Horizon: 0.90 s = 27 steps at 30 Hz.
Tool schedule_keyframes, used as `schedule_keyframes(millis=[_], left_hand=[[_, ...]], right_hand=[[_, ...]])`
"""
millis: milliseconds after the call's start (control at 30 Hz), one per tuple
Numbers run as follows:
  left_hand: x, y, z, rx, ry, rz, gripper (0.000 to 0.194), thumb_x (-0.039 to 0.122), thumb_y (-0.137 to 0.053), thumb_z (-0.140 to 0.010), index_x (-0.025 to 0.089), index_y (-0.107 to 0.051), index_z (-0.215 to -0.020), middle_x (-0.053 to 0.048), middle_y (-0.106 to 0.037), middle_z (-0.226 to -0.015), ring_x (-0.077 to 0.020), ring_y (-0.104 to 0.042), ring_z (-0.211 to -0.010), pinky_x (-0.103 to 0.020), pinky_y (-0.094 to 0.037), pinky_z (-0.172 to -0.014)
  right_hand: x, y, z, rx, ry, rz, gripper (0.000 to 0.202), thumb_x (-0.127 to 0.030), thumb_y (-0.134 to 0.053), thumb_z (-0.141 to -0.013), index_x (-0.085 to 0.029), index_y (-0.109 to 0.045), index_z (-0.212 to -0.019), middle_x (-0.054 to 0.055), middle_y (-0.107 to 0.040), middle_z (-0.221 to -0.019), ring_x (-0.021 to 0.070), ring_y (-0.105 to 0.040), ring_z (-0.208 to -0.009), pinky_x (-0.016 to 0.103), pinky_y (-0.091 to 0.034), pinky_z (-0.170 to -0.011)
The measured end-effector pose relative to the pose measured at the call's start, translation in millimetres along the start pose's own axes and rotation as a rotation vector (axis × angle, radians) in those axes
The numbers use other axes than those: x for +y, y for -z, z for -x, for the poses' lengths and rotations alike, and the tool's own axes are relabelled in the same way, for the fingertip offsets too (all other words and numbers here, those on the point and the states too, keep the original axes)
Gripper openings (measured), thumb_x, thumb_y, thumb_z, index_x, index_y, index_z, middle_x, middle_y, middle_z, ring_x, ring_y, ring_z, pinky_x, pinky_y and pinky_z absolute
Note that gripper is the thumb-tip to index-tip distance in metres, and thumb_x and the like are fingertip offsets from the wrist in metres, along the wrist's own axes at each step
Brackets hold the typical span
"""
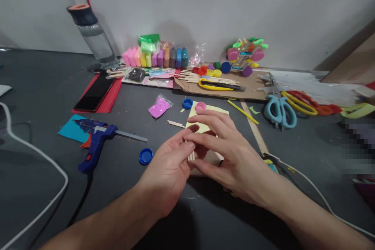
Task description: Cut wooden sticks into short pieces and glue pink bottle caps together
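My left hand (172,164) is closed on a few short pale wooden sticks (191,156), its thumb pressed over them. The fingers of my right hand (234,150) curl round the same sticks from the other side, fingertips near their ends. Most of the sticks' length is hidden by the fingers. Beneath and beyond the hands lies a sheet of pale yellow paper (218,113), partly covered. A pink bottle cap (200,106) rests on its far edge, with a blue cap (187,104) beside it. Left of my left hand sits another blue cap (145,156).
A blue hot glue gun (98,140) lies at left, its black cord trailing forward. Scissors (279,107) and a yellow cutter knife (218,84) are toward the back right. Clay packs (161,58), a water bottle (95,39) and a bottle-cap model (246,56) stand along the wall.
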<state>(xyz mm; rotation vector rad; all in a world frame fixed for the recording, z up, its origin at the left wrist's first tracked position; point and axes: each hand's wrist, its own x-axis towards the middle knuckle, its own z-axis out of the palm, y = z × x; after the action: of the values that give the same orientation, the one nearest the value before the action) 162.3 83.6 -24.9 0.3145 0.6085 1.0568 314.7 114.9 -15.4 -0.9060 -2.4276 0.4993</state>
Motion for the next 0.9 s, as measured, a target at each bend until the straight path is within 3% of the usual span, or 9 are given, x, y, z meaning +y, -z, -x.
schedule_keyframes(millis=[133, 233, 400, 533, 667, 900], left_hand=[[3.6, -0.3, 1.4, -0.035, -0.025, -0.054, 0.02, 0.015, -0.053, -0.094, 0.015, -0.072, -0.1, -0.01, -0.072, -0.103, -0.0219, -0.068, -0.101, -0.027, -0.054, -0.078], [5.8, -0.2, 3.9, 0.0, -0.045, -0.221, 0.023, 0.024, -0.055, -0.095, 0.016, -0.076, -0.092, -0.009, -0.072, -0.095, -0.02, -0.066, -0.093, -0.024, -0.05, -0.071], [7.9, 2.5, 6.4, 0.037, -0.105, -0.41, 0.022, 0.02, -0.066, -0.088, 0.015, -0.076, -0.07, -0.003, -0.067, -0.081, -0.0113, -0.058, -0.077, -0.019, -0.047, -0.073], [11.6, 2.9, 6.2, -0.008, 0.003, -0.355, 0.019, 0.023, -0.066, -0.087, 0.016, -0.08, -0.076, -0.002, -0.063, -0.067, -0.009, -0.054, -0.063, -0.018, -0.044, -0.062], [15.4, 1.4, 7.3, -0.033, -0.024, -0.479, 0.022, 0.021, -0.064, -0.088, 0.013, -0.08, -0.076, -0.002, -0.059, -0.062, -0.007, -0.044, -0.058, -0.017, -0.037, -0.057], [18.5, 2.3, 10.1, -0.056, -0.044, -0.65, 0.025, 0.028, -0.064, -0.089, 0.013, -0.071, -0.07, 0.002, -0.052, -0.059, -0.0065, -0.042, -0.055, -0.019, -0.035, -0.052]], right_hand=[[0.0, 6.6, -0.6, 0.056, -0.003, 0.003, 0.027, -0.02, -0.064, -0.09, -0.026, -0.066, -0.116, 0.008, -0.056, -0.134, 0.0288, -0.041, -0.135, 0.052, -0.039, -0.111], [-1.7, 14.2, 0.2, 0.102, 0.005, 0.056, 0.023, -0.023, -0.064, -0.091, -0.023, -0.068, -0.113, 0.009, -0.057, -0.135, 0.0298, -0.044, -0.133, 0.051, -0.039, -0.11], [-5.1, 23.2, 2.1, 0.101, 0.055, 0.072, 0.017, -0.024, -0.062, -0.094, -0.021, -0.068, -0.11, 0.01, -0.058, -0.132, 0.0274, -0.043, -0.134, 0.048, -0.036, -0.113], [-2.1, 23.5, 1.6, 0.067, 0.067, 0.027, 0.024, -0.027, -0.062, -0.095, -0.02, -0.065, -0.118, 0.01, -0.058, -0.135, 0.0267, -0.043, -0.135, 0.047, -0.037, -0.113], [0.9, 23.9, 1.6, 0.035, 0.105, -0.018, 0.025, -0.028, -0.063, -0.096, -0.021, -0.064, -0.119, 0.008, -0.062, -0.13, 0.0261, -0.044, -0.135, 0.049, -0.036, -0.114], [2.8, 24.5, 4.4, 0.043, 0.134, 0.041, 0.027, -0.031, -0.067, -0.093, -0.021, -0.066, -0.118, 0.007, -0.066, -0.125, 0.0269, -0.049, -0.131, 0.052, -0.031, -0.116]])
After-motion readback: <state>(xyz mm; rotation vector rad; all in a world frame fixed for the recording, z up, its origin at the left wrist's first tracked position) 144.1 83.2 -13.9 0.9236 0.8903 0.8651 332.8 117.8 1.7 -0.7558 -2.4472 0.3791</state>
